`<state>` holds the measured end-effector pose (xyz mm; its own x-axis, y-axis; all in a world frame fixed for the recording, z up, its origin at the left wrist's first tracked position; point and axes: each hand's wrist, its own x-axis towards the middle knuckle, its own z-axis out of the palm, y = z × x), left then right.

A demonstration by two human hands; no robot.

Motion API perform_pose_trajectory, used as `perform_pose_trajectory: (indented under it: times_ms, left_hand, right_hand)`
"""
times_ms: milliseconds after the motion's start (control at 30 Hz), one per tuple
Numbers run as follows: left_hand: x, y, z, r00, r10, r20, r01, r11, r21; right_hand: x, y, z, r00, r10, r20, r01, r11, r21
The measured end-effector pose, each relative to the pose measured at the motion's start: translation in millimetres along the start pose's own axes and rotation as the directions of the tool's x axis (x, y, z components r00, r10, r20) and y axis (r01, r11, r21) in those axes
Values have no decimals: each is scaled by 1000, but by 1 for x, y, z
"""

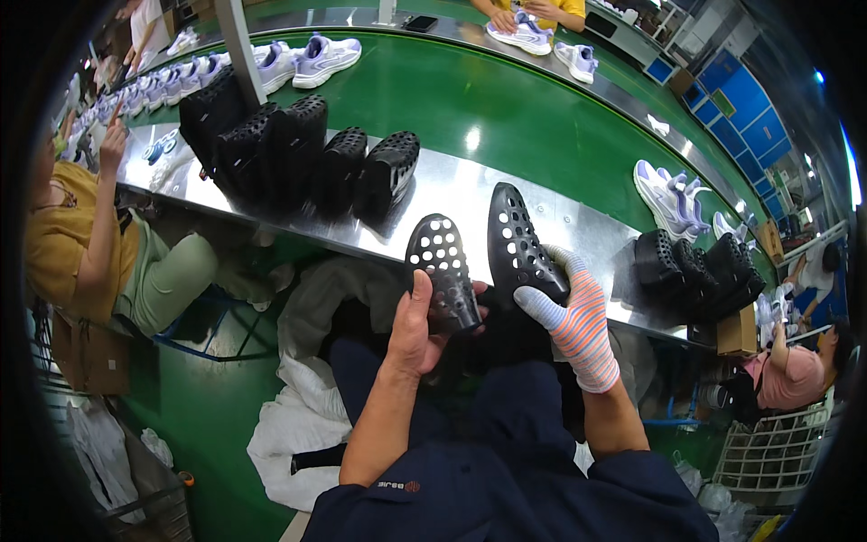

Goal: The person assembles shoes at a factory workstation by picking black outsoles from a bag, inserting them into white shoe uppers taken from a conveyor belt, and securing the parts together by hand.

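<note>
Left hand closed round black perforated clog — gloved right hand grips second clog.

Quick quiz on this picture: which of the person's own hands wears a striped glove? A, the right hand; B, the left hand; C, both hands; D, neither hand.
A: the right hand is in a striped knit glove, resting on a black perforated clog, while the left hand is bare and grips another black clog.

Shoe factory: conveyor belt, sneakers
</note>
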<state>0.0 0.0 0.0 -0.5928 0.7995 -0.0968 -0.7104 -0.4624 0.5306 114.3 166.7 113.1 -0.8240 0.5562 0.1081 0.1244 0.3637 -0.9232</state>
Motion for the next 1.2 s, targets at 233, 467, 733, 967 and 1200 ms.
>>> perform_pose_trajectory:
  times_ms: [233,467,733,967,1200]
  left_hand:
    - [34,-40,25,999,27,43,-26,999,-22]
    - [29,-43,17,985,-110,133,115,993,-29]
    - [9,-32,2,662,-328,674,494,867,-64]
    - [-21,-16,15,995,21,-99,4,968,250]
    - [-44,13,65,758,645,98,-161,39,986]
  right_hand:
    - [-9,15,4,994,-107,12,107,975,-194]
    - [-25,26,14,995,-25,99,65,905,-421]
    - [10,35,-27,963,49,265,-104,975,198]
    - [22,36,12,969,185,161,-244,658,712]
    - [26,31,57,961,181,209,-267,418,868]
